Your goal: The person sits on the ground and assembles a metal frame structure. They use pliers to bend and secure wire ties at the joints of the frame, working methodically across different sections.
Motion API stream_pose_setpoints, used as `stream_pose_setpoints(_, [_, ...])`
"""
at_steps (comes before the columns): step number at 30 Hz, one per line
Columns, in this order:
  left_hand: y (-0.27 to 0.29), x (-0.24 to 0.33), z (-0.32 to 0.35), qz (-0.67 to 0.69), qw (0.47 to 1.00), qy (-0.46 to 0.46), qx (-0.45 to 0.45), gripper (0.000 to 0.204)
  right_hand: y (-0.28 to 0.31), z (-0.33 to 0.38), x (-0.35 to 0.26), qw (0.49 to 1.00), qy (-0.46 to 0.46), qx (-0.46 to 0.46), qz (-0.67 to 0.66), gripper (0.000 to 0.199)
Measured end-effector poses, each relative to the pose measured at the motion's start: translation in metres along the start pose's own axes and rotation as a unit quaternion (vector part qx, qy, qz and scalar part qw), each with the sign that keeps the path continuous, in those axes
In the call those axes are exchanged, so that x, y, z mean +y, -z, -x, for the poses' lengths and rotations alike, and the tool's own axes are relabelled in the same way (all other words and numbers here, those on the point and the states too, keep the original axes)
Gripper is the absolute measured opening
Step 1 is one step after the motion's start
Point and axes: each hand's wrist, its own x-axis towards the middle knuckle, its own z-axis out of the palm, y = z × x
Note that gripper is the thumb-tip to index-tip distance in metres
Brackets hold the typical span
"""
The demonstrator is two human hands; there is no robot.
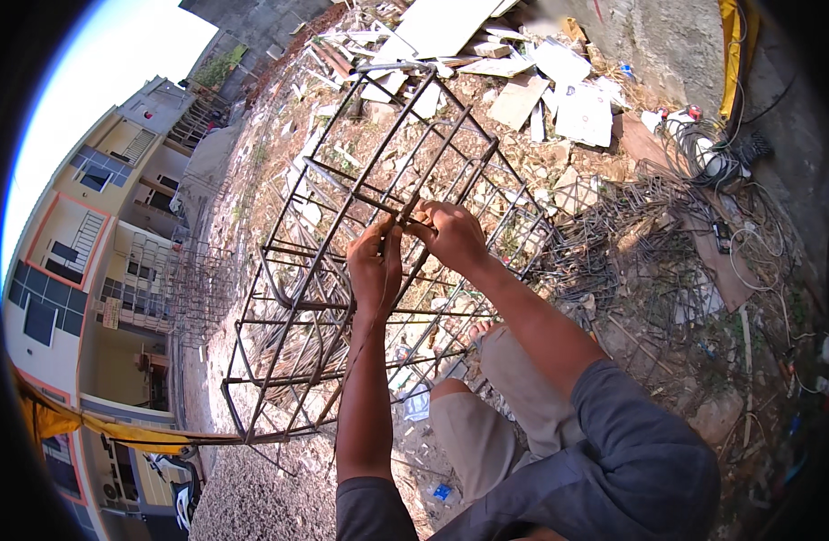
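A long cage of dark steel rebar (331, 243), with square stirrups along its bars, stands in front of me. My left hand (375, 270) is closed in a pinch at a crossing of bars near the cage's middle. A thin dark wire (353, 356) trails down from it along the forearm. My right hand (454, 239) comes to the same crossing from the right, fingers bent and pinched together against the bar. The fingertips of both hands nearly meet there, and what lies between the right ones is too small to make out.
Broken white boards (581, 113) and rubble cover the ground beyond the cage. A heap of rebar pieces (604, 243) lies to the right, near tangled cables (703, 149). Gravel (261, 496) spreads at lower left. Houses (63, 243) line the left side.
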Motion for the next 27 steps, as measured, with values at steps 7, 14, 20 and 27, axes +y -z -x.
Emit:
stream_pose_setpoints(7, [0.003, 0.001, 0.002, 0.013, 1.0, -0.003, 0.013, 0.026, -0.016, -0.009, 0.01, 0.973, 0.193, 0.012, 0.129, 0.026])
stream_pose_setpoints(14, [0.008, 0.005, 0.004, 0.015, 1.0, 0.02, -0.007, 0.025, -0.017, -0.03, 0.023, 0.986, 0.138, -0.089, 0.031, 0.03])
stream_pose_setpoints(20, [0.005, 0.009, 0.002, 0.024, 0.999, 0.018, -0.011, 0.024, 0.027, -0.073, 0.013, 0.904, -0.106, -0.411, 0.049, 0.069])
stream_pose_setpoints(27, [0.002, 0.015, -0.004, 0.006, 1.0, -0.021, 0.012, 0.022, 0.022, -0.086, 0.053, 0.901, -0.18, -0.385, -0.082, 0.039])
